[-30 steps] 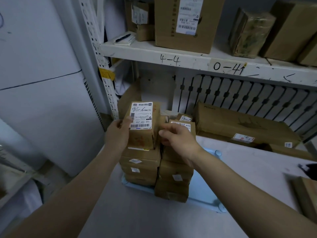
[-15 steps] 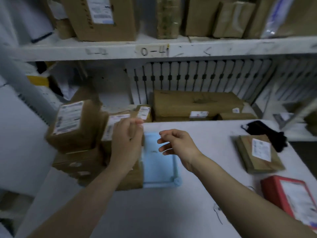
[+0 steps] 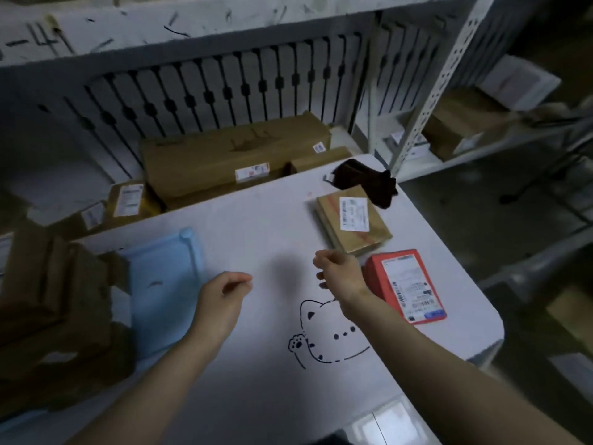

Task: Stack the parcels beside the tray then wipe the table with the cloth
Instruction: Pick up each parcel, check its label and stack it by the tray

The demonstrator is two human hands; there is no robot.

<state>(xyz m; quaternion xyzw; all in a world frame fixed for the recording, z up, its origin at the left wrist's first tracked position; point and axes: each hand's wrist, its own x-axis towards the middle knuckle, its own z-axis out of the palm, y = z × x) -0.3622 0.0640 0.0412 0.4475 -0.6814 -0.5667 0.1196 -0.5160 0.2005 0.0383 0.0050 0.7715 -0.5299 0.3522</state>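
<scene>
A light blue tray (image 3: 167, 284) lies on the white table (image 3: 256, 220) at the left, with a blurred stack of brown parcels (image 3: 54, 309) on its left part. My left hand (image 3: 221, 300) hovers just right of the tray, fingers loosely curled, holding nothing. My right hand (image 3: 340, 274) hovers mid-table, fingers curled and empty, a little left of a red parcel (image 3: 406, 284). A flat brown parcel (image 3: 353, 216) with a white label lies beyond the red one. A dark cloth (image 3: 365, 181) lies crumpled at the table's far right corner.
A long brown box (image 3: 231, 155) and smaller labelled parcels (image 3: 128, 200) sit behind the table against a white slatted panel. A perforated shelf post (image 3: 433, 91) stands at the far right corner. A cat drawing (image 3: 327, 332) marks the tabletop. The table's right edge drops to the floor.
The view has swung right, away from the parcel stack. My left hand let go of the stacked parcels and moved right of the tray. My right hand moved toward the red parcel.
</scene>
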